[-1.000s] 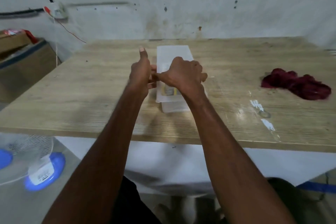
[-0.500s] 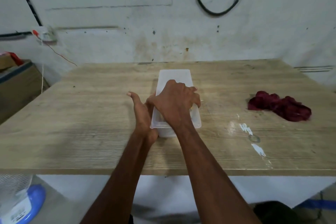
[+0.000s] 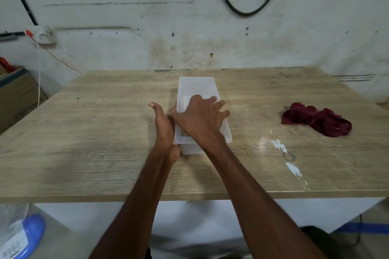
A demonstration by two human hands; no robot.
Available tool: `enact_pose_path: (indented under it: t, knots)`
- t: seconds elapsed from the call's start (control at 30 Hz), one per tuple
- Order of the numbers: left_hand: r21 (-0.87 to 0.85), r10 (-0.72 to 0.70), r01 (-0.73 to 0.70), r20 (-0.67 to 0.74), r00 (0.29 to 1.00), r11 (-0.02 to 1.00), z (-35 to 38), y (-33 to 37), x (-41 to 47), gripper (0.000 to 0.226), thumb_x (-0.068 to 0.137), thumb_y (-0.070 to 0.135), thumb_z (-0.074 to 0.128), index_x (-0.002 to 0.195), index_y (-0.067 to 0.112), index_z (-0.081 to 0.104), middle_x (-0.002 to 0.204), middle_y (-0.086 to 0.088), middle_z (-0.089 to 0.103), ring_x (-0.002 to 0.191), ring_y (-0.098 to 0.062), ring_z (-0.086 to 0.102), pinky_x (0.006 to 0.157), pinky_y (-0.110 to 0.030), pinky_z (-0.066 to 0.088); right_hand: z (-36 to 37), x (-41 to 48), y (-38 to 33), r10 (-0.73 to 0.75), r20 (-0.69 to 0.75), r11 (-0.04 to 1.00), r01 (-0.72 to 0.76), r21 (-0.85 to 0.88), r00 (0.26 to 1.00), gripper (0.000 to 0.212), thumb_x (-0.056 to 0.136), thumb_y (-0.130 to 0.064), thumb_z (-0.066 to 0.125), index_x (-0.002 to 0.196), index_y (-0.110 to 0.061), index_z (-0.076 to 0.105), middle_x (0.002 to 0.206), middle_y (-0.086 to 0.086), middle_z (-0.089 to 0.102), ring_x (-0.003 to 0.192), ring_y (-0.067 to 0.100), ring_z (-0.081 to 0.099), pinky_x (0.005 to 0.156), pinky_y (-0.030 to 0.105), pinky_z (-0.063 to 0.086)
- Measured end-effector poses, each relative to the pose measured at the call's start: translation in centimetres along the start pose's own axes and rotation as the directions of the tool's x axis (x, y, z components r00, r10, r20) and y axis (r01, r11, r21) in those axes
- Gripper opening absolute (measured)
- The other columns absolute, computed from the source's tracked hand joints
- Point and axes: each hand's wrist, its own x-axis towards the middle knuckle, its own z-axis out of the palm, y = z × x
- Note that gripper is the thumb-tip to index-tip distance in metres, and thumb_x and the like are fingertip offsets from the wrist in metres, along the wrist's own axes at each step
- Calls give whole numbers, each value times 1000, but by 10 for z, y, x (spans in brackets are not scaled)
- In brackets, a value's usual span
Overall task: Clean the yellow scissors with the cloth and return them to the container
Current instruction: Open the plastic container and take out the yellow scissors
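Note:
A translucent plastic container [image 3: 197, 88] with its lid on lies lengthwise in the middle of the wooden table [image 3: 94, 132]. My right hand [image 3: 202, 120] lies flat on the near half of the lid, fingers spread. My left hand [image 3: 163, 126] rests edge-on against the container's left side with the thumb sticking up; its fingers are hidden under the right hand. The dark red cloth [image 3: 315, 119] lies crumpled on the table to the right, apart from both hands. The yellow scissors are not visible through the lid.
White paint smears [image 3: 280, 147] mark the table right of the container. A cardboard box [image 3: 14, 94] stands at the left, a white and blue fan [image 3: 19, 233] on the floor at the lower left. A stained wall rises behind the table.
A second ago both hands held the lid over the container, with something yellowish showing inside. The lid now sits on it and the right hand has spread flat on top.

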Motion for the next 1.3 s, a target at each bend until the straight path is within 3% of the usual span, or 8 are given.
enact_pose_path:
  t: [0.13, 0.23, 0.5, 0.73, 0.9, 1.03, 1.17, 1.3]
  knots:
    - [-65, -37, 43, 78, 996, 997, -4, 4, -3, 111, 76, 88, -4, 140, 17, 52, 132, -17, 62, 123, -36, 59, 105, -50, 44, -8, -26, 29, -207, 151, 978, 207, 14, 967, 96, 65, -79, 59, 135, -15, 44, 154, 12, 26, 144, 37, 10, 113, 62, 10]
    - [-118, -48, 64, 133, 990, 991, -3, 7, -8, 114, 75, 88, -5, 144, 14, 46, 140, -18, 56, 125, -36, 55, 93, -46, 54, -6, -35, 37, -308, 182, 930, 336, -152, 934, 118, 59, -83, 58, 148, -15, 21, 160, 10, 8, 146, 34, 3, 114, 59, 3]
    - [-152, -6, 21, 99, 995, 988, 0, 6, -11, 120, 72, 91, -7, 138, 10, 52, 130, -17, 63, 117, -32, 61, 98, -42, 48, 18, -38, 48, -521, 75, 772, 507, -383, 850, 95, 82, -73, 20, 130, 3, 49, 135, 26, 52, 128, 44, 45, 107, 56, 36]
    - [-159, 5, 5, 65, 998, 987, 1, 1, -5, 116, 75, 89, -4, 135, 9, 54, 122, -16, 67, 113, -31, 62, 107, -42, 43, 14, -44, 45, -536, 138, 743, 542, -393, 833, 91, 88, -65, 4, 141, 3, 34, 146, 26, 37, 137, 46, 30, 114, 57, 22]
    - [-145, -10, 28, 124, 992, 989, 0, -5, -5, 99, 85, 84, 16, 136, 8, 54, 134, -20, 60, 127, -37, 55, 112, -51, 36, 0, -42, 29, -495, -60, 861, 480, -169, 867, 68, 97, -54, 16, 142, -6, 35, 148, 15, 39, 139, 34, 32, 117, 48, 21]
    - [-51, -15, 18, 46, 999, 999, -2, -1, -12, 46, 102, 42, 35, 116, 12, 66, 121, -12, 68, 114, -26, 64, 108, -44, 41, 1, -39, 16, -464, -228, 885, 460, -73, 856, 71, 93, -53, 10, 128, -5, 50, 126, 17, 60, 119, 36, 53, 104, 50, 39]
    - [358, 67, -30, -92, 994, 933, 9, 14, -12, 27, 100, 23, 46, 106, 13, 71, 102, -10, 76, 92, -25, 73, 79, -38, 57, 11, -38, 22, -410, -451, 896, 443, -35, 793, 57, 96, -42, 24, 118, -1, 57, 100, 17, 70, 90, 32, 67, 81, 43, 54]
    - [460, 99, -51, -80, 992, 886, 25, 20, -15, 25, 96, 8, 49, 100, 12, 73, 88, -6, 77, 73, -16, 74, 55, -26, 55, 4, -32, 27, -326, -573, 904, 426, 45, 752, 44, 100, -37, 33, 118, -3, 56, 94, 13, 70, 79, 23, 68, 65, 32, 55]
